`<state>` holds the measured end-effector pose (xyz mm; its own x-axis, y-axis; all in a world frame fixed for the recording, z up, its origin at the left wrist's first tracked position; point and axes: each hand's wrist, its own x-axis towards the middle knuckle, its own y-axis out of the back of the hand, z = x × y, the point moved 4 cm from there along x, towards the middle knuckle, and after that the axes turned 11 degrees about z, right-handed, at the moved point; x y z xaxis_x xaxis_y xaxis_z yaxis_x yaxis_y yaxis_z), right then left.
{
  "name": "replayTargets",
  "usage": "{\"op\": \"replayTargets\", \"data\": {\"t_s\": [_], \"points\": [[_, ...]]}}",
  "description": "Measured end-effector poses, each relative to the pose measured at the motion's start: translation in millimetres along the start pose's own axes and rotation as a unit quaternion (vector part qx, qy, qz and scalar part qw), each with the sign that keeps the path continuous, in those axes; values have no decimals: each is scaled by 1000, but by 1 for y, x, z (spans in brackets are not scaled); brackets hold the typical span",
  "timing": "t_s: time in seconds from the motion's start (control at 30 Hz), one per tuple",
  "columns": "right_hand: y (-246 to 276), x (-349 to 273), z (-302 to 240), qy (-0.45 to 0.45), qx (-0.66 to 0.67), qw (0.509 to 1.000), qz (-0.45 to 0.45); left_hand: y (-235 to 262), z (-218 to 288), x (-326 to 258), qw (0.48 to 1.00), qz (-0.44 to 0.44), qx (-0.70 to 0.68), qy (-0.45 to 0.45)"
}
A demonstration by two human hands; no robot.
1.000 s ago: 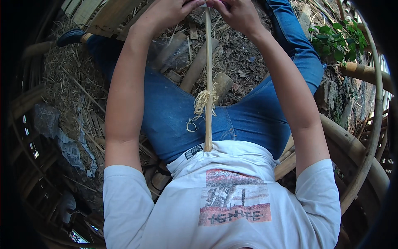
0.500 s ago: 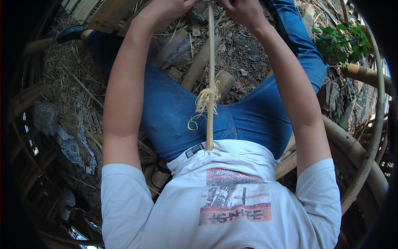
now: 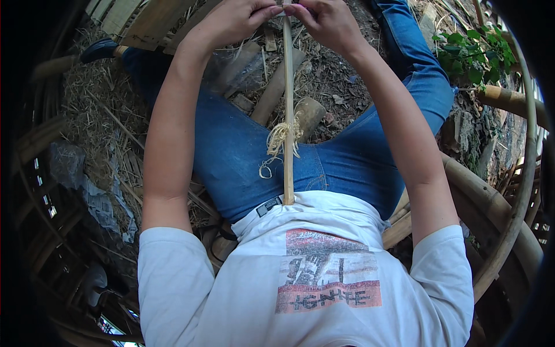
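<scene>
A long, narrow wooden stick (image 3: 288, 104) runs away from my waist between my legs, its near end resting against my white shirt. Thin pale shavings (image 3: 280, 139) curl in a clump about its middle. At the stick's far part, my left hand (image 3: 240, 20) and my right hand (image 3: 326, 24) face each other with thumbs and fingers pinched. Between the thumbs, across the stick, shows a sliver of something pale, too small to name. The stick's far end lies beyond the top edge, and some fingertips are partly hidden.
Cut bamboo or wood pieces (image 3: 312, 115) lie on littered soil between my legs. Straw (image 3: 92, 110) and crumpled clear plastic (image 3: 101, 199) are at the left. A leafy plant (image 3: 480, 55), a curved pole (image 3: 523, 173) and thick bamboo (image 3: 491, 202) stand at the right.
Both hands have come a little closer to my body along the stick, so more of them shows. The stick and its shavings have shifted slightly left.
</scene>
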<state>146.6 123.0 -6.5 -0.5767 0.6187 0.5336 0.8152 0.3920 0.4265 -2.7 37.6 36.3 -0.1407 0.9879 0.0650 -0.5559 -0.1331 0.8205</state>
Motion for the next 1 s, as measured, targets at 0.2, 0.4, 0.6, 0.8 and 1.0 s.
{"op": "replayTargets", "data": {"t_s": [0.2,0.4,0.6,0.8,1.0], "points": [[-3,-13,-2,-23,25,999,-13,-5,-6,-10,999,16,12,-44],[-12,-38,7,30,-55,998,1,-16,-8,-31,998,6,32,-61],[-9,-40,-4,37,-91,995,-8,-14,-3,-39,996,19,56,-61],[-6,-41,-7,-28,-76,996,-27,-20,-11,-39,994,43,12,-97],[8,-24,-37,-34,-98,989,-102,-28,-28,-41,997,14,-55,-58]]}}
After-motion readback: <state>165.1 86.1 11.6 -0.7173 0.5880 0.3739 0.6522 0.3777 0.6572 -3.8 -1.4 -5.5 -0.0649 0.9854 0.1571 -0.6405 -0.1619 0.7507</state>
